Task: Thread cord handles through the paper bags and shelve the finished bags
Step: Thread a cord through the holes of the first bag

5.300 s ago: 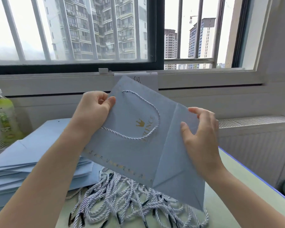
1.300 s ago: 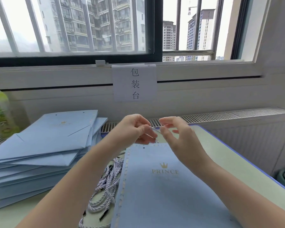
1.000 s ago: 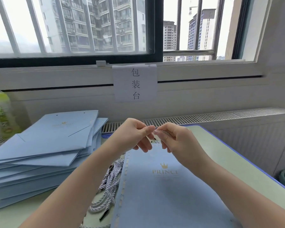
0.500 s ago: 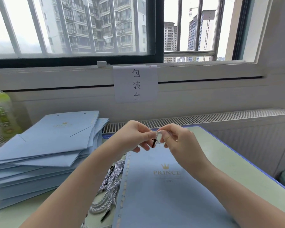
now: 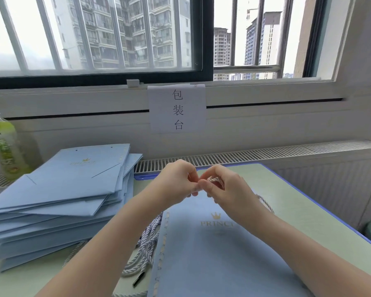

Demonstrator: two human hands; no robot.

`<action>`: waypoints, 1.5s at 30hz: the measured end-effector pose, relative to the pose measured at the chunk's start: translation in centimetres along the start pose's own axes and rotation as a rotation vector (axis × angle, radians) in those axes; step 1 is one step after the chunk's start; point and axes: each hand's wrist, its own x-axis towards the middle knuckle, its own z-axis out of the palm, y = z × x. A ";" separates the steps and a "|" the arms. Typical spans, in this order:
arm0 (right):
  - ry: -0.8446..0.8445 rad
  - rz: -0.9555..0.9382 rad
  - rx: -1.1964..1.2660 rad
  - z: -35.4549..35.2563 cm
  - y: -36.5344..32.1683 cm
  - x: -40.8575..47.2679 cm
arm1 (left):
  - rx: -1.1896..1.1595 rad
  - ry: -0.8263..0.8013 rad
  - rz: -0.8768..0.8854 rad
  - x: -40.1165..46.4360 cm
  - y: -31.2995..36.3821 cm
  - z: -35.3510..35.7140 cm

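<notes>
Window-side green table [image 5: 304, 213]: we pinch a cord [image 5: 215, 180] between left hand [image 5: 178, 179] and right hand [image 5: 227, 186], at center frame over the top edge of the paper bag [image 5: 212, 254]

- Both bare forearms reach forward from the lower edge of the view and converge toward the middle.
- The left hand [image 5: 176, 179] is raised with its knuckles up, fingers [image 5: 193, 190] curled down and inward, thumb and fingertips pinched together at the meeting point.
- The right hand [image 5: 227, 187] mirrors it, back of the hand toward the camera, fingers curled in a pinch.
- The fingertips of the two hands touch each other.
- Both wrists are slightly bent, held above the counter.
</notes>
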 end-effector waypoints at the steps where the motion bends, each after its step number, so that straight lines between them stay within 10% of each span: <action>1: -0.012 0.002 -0.012 0.1 0.2 -0.1 | -0.025 0.015 0.003 0.1 -0.1 0.1; 22: 0.011 -0.014 -0.509 0.8 2.2 -0.2 | 0.375 0.009 -0.209 1.5 -3.2 3.1; 29: 0.137 -0.135 -0.453 0.7 0.8 0.0 | 0.225 0.204 -0.053 0.9 -1.1 1.6; 45: 0.077 -0.224 -0.326 1.7 1.0 -0.2 | 0.239 -0.019 -0.083 0.2 0.5 0.2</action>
